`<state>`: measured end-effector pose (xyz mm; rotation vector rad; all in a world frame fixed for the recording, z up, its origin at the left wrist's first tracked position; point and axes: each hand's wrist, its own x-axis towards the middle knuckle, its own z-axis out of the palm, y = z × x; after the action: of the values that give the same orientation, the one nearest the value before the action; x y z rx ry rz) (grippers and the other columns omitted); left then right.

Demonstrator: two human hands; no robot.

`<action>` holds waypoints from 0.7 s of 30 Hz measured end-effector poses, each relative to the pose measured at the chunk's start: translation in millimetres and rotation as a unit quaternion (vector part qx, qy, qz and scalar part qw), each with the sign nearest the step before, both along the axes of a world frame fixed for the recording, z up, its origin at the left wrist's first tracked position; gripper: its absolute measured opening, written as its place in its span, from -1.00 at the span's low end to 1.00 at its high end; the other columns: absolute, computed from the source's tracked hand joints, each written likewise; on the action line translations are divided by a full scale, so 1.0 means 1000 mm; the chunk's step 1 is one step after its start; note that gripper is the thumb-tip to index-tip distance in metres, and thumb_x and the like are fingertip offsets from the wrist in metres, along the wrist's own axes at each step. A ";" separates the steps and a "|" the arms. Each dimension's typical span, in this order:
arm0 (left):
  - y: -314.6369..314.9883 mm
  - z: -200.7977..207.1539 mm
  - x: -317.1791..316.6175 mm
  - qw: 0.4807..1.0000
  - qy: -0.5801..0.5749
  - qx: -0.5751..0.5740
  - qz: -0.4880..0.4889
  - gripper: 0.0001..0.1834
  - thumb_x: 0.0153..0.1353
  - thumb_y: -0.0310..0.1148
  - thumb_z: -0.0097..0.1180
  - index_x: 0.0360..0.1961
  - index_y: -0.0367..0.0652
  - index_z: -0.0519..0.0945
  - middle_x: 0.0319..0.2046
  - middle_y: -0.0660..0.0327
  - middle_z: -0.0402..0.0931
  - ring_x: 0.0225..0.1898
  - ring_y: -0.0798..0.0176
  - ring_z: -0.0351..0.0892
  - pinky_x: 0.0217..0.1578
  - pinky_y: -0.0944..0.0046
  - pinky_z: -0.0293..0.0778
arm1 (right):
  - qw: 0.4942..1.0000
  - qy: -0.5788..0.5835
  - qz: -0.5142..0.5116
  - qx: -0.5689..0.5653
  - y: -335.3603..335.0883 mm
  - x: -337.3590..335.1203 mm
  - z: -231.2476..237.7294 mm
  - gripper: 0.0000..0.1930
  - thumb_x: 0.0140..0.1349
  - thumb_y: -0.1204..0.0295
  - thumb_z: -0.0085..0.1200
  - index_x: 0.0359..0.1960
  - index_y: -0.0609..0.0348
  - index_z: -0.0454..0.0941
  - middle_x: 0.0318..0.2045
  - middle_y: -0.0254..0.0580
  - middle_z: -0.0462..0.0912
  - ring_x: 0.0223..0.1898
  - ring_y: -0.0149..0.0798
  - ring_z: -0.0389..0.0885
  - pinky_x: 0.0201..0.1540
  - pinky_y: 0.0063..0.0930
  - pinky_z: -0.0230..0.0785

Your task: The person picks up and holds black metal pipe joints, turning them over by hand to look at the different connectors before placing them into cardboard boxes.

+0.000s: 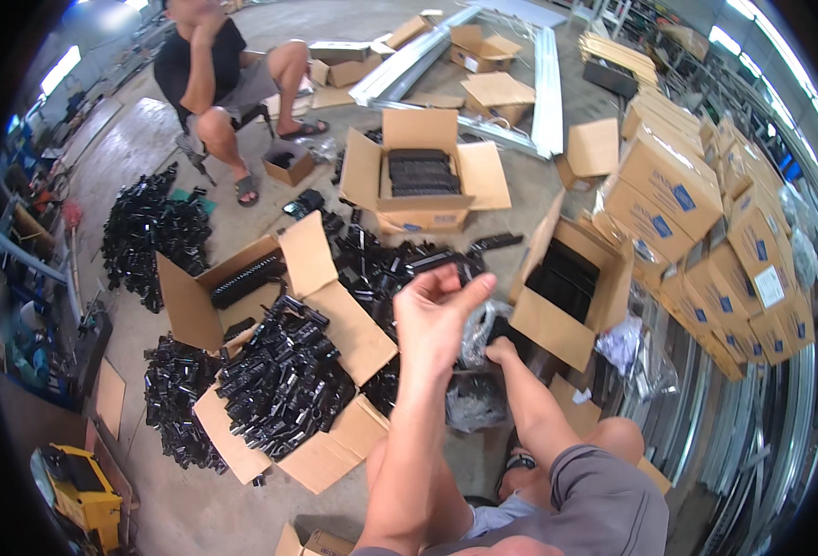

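My left hand (435, 310) is raised in front of me, fingers curled toward the thumb around a small black part (469, 268). The part's exact kind is hard to make out against the dark pile behind it. Lower and to the right, my right hand (500, 350) is closed beside a clear plastic bag (475, 335); its fingertips and whatever they grip are hidden. Beyond my left hand spreads a loose heap of black parts (372, 264). To the right stands an open carton (557, 326) with black pieces inside.
An open carton (182, 306) at left has black parts spilling over its flaps; another pile (154, 227) lies farther left. Ahead, a carton (423, 204) holds stacked black pieces. A person (214, 74) sits at far left. Taped cartons (668, 185) and metal profiles (705, 417) line the right.
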<state>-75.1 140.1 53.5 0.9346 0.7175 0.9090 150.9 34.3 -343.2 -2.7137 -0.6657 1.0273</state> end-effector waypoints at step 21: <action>-0.004 0.000 -0.001 0.912 0.322 0.252 0.040 -0.54 -0.11 -0.27 0.47 -0.16 -0.27 0.68 -0.25 -0.02 0.69 -0.18 0.04 0.70 -0.12 0.16 0.55 | 0.898 -0.185 0.359 0.174 -0.007 -0.004 0.124 -0.88 0.13 0.52 -0.04 -0.29 0.21 0.48 -0.41 0.21 0.65 -0.26 0.27 0.64 -0.14 0.11 0.48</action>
<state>-75.8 136.2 53.1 1.7197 1.1110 0.8732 146.6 27.7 -219.0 -2.3654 -1.8122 0.3971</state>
